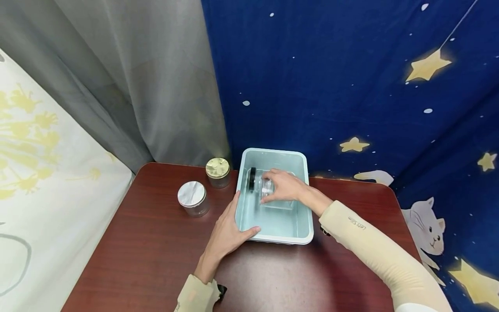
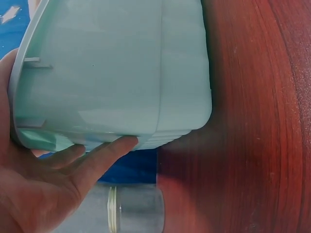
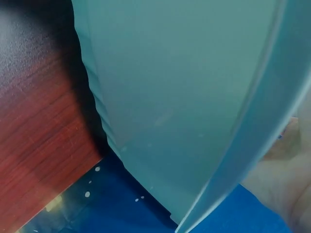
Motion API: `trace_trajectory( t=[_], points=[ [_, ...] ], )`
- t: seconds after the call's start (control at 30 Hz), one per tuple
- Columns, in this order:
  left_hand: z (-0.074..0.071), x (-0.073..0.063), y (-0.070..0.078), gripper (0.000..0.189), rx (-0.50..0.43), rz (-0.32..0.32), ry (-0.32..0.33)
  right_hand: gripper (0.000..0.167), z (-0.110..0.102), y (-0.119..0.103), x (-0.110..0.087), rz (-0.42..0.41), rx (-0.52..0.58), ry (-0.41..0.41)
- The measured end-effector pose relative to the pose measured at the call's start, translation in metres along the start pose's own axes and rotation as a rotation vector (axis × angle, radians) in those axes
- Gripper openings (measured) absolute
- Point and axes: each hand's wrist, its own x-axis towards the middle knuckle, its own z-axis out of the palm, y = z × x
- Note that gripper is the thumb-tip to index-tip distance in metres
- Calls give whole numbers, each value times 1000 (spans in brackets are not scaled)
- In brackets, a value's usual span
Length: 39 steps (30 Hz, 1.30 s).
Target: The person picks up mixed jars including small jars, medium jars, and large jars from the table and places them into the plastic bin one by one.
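While two jars (image 1: 194, 200) stand near the table's (image 1: 163, 253) far-left corner, your right hand (image 1: 286, 185) grips another (image 1: 267, 187) in the bin (image 1: 273, 223), left hand (image 1: 226, 234) straight-fingered.

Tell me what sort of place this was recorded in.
Probably an indoor corner curtained off for recording: a blue star-print curtain and a grey curtain hang close behind a reddish-brown table. The wider room isn't visible.

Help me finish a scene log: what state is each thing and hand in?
Pale bin, upright, open at the top
White-lidded jar, upright, lid on
Gold-lidded jar, upright, lid on
Black lid, on edge; whether fastened unclear
Clear container, held inside the bin; open or closed unclear
Right hand, holding the clear container
Left hand, resting against the bin
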Motion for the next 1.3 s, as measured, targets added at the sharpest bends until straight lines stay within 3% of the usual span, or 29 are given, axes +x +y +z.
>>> trace_trajectory(
  t=[0.4,0.9,1.3],
  points=[
    [0,-1,-1,112,15,-8,10,83,13,-11,5,-19,-41,32],
    [2,-2,-2,111,6,-2,8,80,30,-25,10,27,-137,-75],
    [3,-1,0,110,30,11,25,81,36,-25,7,62,-145,-95]
  ],
)
